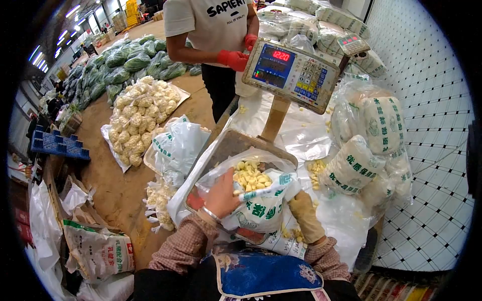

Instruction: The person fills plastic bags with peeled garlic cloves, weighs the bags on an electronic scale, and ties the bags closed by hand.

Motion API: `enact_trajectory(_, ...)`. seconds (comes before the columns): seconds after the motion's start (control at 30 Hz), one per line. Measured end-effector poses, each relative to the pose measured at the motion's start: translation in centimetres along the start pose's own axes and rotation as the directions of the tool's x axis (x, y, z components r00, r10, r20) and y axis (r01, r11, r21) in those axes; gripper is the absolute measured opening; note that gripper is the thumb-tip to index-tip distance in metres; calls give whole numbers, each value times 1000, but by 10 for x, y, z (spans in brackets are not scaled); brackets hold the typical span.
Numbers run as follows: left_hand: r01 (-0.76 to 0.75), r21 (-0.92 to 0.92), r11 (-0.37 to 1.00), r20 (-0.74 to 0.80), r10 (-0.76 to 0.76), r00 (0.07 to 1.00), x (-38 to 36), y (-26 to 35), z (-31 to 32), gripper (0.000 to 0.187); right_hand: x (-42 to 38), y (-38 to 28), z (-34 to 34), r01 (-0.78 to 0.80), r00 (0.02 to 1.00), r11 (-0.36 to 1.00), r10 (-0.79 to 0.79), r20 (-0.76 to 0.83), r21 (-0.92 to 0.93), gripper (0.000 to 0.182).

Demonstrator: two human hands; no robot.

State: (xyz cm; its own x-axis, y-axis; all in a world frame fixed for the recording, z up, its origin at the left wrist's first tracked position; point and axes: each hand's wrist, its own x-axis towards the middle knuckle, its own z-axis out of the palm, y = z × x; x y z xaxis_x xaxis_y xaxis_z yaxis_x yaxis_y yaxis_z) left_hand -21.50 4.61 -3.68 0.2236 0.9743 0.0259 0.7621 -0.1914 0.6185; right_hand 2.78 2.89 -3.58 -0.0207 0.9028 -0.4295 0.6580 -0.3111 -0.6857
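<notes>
A clear plastic bag (pixel 261 213) with green print stands open on the metal pan of a weighing scale (pixel 228 145). Peeled garlic cloves (pixel 251 176) fill its mouth. My bare left hand (pixel 221 194), with a bangle at the wrist, grips the bag's left rim, its fingertips close to the cloves. On the opposite side my right hand (pixel 305 215), in a beige glove, holds the bag's edge; its fingertips are partly hidden by the plastic. The scale's display (pixel 290 75) glows with red digits above the pan.
A co-worker in red gloves (pixel 233 60) stands behind the display. Filled bags (pixel 351 165) crowd the right side, with loose cloves (pixel 316 170) on the sheeted table. Bagged garlic (pixel 138 118) is heaped on the floor at left, near a blue pallet (pixel 59 144).
</notes>
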Motion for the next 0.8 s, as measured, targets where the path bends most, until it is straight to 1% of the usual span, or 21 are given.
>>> enact_trajectory(0.03, -68, -40, 997, -122, 63, 991, -5, -1, 6, 78, -3, -4, -5, 47, 999, 997, -46, -18, 53, 47)
enact_trajectory(0.07, -64, -44, 997, -118, 58, 991, -12, -6, 9, 78, -3, 1, -8, 41, 999, 998, -41, -14, 50, 47)
enact_trajectory(0.1, -90, -89, 992, -108, 80, 991, -19, -14, 8, 77, -3, 12, -10, 290, 957, 955, -288, -35, 65, 46)
enact_trajectory(0.13, -116, -138, 984, -101, 103, 990, -24, -20, 9, 77, -4, 24, -10, 519, 854, 851, -516, -58, 73, 45)
enact_trajectory(0.17, -125, -289, 949, -85, 105, 991, -30, -18, 1, 76, -1, 35, 8, 229, 955, 793, -296, 29, 564, 51)
enact_trajectory(0.2, -118, -290, 950, -77, 100, 992, -30, -19, 2, 76, -1, 48, 17, 221, 956, 793, -290, 34, 567, 51)
enact_trajectory(0.27, -81, -67, 995, -88, 75, 993, -32, -19, 7, 76, -20, 25, 29, 186, 935, 917, -275, 222, 352, 69)
enact_trajectory(0.3, -119, 72, 990, -167, 130, 977, -28, -17, 14, 71, -26, 13, 38, 177, 936, 919, -268, 228, 352, 69)
enact_trajectory(0.33, -119, 71, 990, -163, 129, 978, -22, -10, 12, 71, -31, -2, 48, 416, 905, 879, -426, -8, 232, 76)
enact_trajectory(0.37, -9, 175, 984, -33, 15, 999, -17, 0, 7, 68, -34, -8, 52, 603, 786, 796, -580, -214, 53, 84)
enact_trajectory(0.4, 84, 291, 953, 82, -113, 990, -13, 5, 3, 64, -33, -5, 54, 599, 789, 799, -578, -210, 51, 84)
enact_trajectory(0.43, 16, 302, 953, 38, -29, 999, -10, 3, 4, 58, -29, -1, 57, 525, 851, 798, -494, -179, 295, 84)
enact_trajectory(0.47, 15, 299, 954, 40, -28, 999, -7, 3, 3, 58, -28, 1, 59, 416, 901, 748, -415, -126, 517, 85)
enact_trajectory(0.5, 44, 315, 948, 61, -66, 996, -3, 4, 3, 58, -30, -6, 52, 362, 926, 759, -360, -114, 541, 78)
enact_trajectory(0.53, 73, 330, 941, 81, -105, 991, 0, 6, 4, 58, -29, -1, 52, 363, 926, 763, -359, -116, 535, 78)
enact_trajectory(0.6, 85, 311, 947, 62, -109, 992, 3, 7, 4, 56, -21, 14, 60, 262, 964, 822, -246, -99, 505, 80)
enact_trajectory(0.63, 61, 252, 966, 18, -67, 998, 3, 4, 6, 54, -20, 18, 64, 338, 941, 773, -287, -179, 537, 70)
enact_trajectory(0.67, 34, 193, 981, -27, -29, 999, 3, 3, 6, 51, -22, 15, 61, 340, 940, 773, -288, -180, 536, 70)
enact_trajectory(0.73, 11, 153, 988, -54, -2, 999, 2, 8, 1, 49, -27, 6, 54, 253, 967, 727, -200, -155, 638, 61)
enact_trajectory(0.77, -12, 110, 994, -82, 21, 996, 1, 10, -1, 47, -25, 12, 54, 307, 952, 774, -250, -178, 553, 58)
enact_trajectory(0.8, -6, 108, 994, -83, 15, 996, -1, 10, -2, 47, -26, 7, 49, 305, 952, 776, -252, -173, 552, 58)
